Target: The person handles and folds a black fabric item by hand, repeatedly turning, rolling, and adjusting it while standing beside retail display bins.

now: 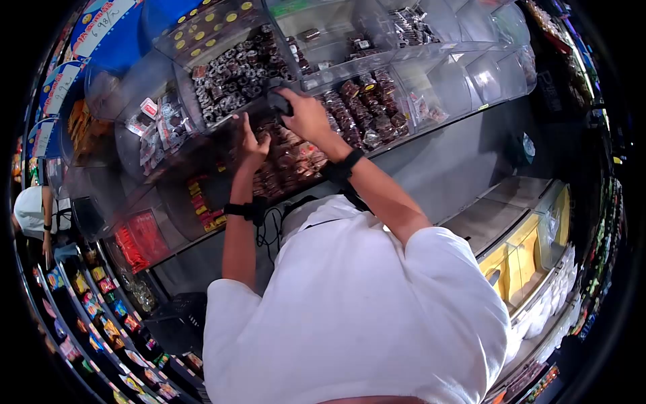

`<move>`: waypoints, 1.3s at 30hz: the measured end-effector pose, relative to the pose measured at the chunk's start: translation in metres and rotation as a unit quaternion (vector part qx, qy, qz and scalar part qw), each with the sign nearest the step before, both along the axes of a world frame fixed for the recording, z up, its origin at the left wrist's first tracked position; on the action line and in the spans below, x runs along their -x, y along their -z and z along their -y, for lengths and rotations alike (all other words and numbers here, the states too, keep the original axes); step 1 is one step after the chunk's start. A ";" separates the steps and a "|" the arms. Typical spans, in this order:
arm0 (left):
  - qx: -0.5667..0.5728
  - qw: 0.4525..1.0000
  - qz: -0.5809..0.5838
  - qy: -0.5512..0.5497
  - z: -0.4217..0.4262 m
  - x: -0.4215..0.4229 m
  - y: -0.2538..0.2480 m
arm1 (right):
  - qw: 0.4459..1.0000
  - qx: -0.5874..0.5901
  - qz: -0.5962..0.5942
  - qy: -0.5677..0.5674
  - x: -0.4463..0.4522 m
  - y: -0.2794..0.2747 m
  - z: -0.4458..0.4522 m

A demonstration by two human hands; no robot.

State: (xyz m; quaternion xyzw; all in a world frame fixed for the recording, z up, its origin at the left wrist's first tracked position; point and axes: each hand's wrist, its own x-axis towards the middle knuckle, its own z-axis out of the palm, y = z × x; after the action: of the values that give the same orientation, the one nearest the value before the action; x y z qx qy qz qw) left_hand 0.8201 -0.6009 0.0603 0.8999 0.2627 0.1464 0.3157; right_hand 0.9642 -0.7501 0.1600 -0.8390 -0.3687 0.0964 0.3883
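My right hand (308,120) is closed around a dark, rounded object (278,98) at the front edge of a clear bin; its kind I cannot make out. Inside that bin lies a heap of dark wrapped sweets (239,74). To the left of it, my left hand (252,149) is open, index finger stretched out and thumb apart, with its fingertip at the bin's lower front edge. Below and between the hands are brownish wrapped sweets (289,156) in a lower bin. Both wrists wear black bands.
More clear bins hold dark wrapped pieces (370,108) on the right and white-and-red packets (158,128) on the left. A yellow-lined display case (518,262) stands at lower right. Shelves of colourful packets (108,316) and another person (30,212) are at left.
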 end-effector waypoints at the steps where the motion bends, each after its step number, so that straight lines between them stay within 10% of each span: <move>1: 0.036 0.999 -0.003 -0.022 -0.001 -0.008 0.013 | 0.998 -0.054 -0.015 0.005 -0.014 -0.007 0.024; 7: 0.033 0.988 0.014 -0.149 0.061 -0.073 -0.017 | 0.969 -0.153 -0.054 0.187 -0.109 0.009 0.209; 12: 0.059 0.996 0.036 0.061 0.182 -0.121 -0.034 | 0.911 -0.173 -0.126 0.353 -0.140 0.065 0.320; 17: 0.340 0.904 -0.082 0.247 0.291 -0.154 -0.031 | 0.956 -0.026 -0.108 0.273 -0.125 0.123 0.345; 27: 0.017 0.905 0.023 0.425 0.388 -0.217 0.011 | 0.963 0.176 -0.113 0.169 -0.161 0.085 0.373; 39: -0.023 0.895 -0.005 0.445 0.512 -0.381 0.013 | 0.969 0.154 0.037 0.190 -0.311 0.113 0.515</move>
State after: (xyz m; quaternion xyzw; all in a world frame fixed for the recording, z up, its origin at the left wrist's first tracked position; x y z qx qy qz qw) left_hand 1.2012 -1.1127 0.0473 0.9305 -0.1668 -0.0076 0.3261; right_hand 1.2755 -1.2650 0.0468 -0.9462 -0.1974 0.0457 0.2522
